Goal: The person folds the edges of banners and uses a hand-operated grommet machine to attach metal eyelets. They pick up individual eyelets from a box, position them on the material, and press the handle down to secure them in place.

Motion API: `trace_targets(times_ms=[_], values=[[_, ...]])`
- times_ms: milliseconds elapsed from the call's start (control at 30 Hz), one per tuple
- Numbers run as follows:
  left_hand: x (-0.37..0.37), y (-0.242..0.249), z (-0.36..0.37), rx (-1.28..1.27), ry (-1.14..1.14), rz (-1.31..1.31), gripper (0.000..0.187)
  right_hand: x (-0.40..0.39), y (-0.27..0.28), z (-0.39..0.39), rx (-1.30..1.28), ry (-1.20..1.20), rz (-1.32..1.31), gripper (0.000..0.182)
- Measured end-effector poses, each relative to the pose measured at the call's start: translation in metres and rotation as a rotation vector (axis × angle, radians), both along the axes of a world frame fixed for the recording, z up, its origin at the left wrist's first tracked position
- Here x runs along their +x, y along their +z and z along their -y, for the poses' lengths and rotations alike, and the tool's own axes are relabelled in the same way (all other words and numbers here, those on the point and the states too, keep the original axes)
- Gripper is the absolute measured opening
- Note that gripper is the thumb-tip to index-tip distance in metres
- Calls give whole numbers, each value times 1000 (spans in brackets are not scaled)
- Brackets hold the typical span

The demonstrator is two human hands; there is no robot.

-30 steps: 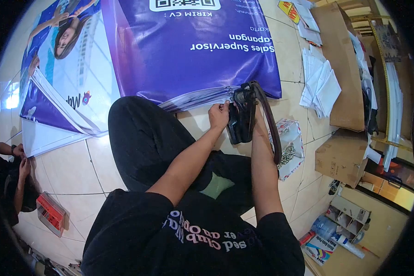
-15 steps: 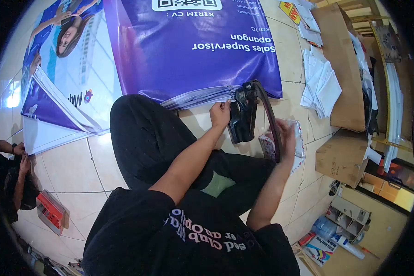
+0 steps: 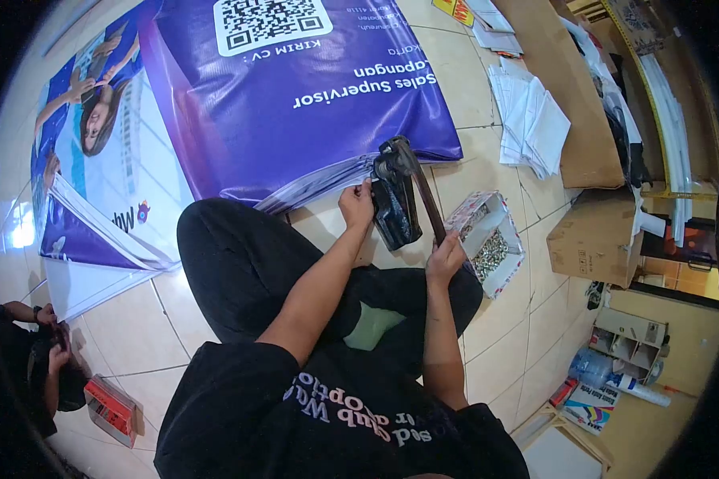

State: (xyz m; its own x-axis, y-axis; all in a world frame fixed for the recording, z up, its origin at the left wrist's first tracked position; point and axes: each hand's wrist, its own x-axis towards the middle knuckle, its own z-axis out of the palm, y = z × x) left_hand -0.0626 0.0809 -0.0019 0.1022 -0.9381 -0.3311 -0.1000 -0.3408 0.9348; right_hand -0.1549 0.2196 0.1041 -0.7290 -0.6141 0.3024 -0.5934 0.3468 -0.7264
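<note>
A purple printed banner (image 3: pixel 295 112) with stacked layers at its near edge lies on the tiled floor. At that edge stands a black hand press (image 3: pixel 393 195) with a long lever (image 3: pixel 428 199). My left hand (image 3: pixel 357 203) pinches the banner's layered edge just left of the press. The fingers of my right hand (image 3: pixel 446 259) are wrapped round the lower end of the lever. Beside that hand is an open patterned box (image 3: pixel 507 267) holding many small metal rings.
White folded sheets (image 3: pixel 531 120) lie at the right, near cardboard boxes (image 3: pixel 591 239). At the far left another person's hands (image 3: pixel 56 343) are near a second banner (image 3: pixel 108 191); a red box (image 3: pixel 110 411) lies below them. A water bottle (image 3: pixel 589 367) is at the lower right.
My right hand has moved left and closed round the lever, whose end swung left. The patterned box now shows its contents. The whole view has shifted. The other person's hands have left the banner corner.
</note>
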Motion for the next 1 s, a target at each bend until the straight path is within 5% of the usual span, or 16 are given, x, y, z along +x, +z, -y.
trace_targets(times_ms=[400, 1000], values=[[-9, -17, -1, 70, 48, -177, 37, -2, 36, 2, 62, 11, 264, 48], [-5, -17, 1, 26, -47, -19, 36, -5, -5, 0, -16, -18, 43, 48]])
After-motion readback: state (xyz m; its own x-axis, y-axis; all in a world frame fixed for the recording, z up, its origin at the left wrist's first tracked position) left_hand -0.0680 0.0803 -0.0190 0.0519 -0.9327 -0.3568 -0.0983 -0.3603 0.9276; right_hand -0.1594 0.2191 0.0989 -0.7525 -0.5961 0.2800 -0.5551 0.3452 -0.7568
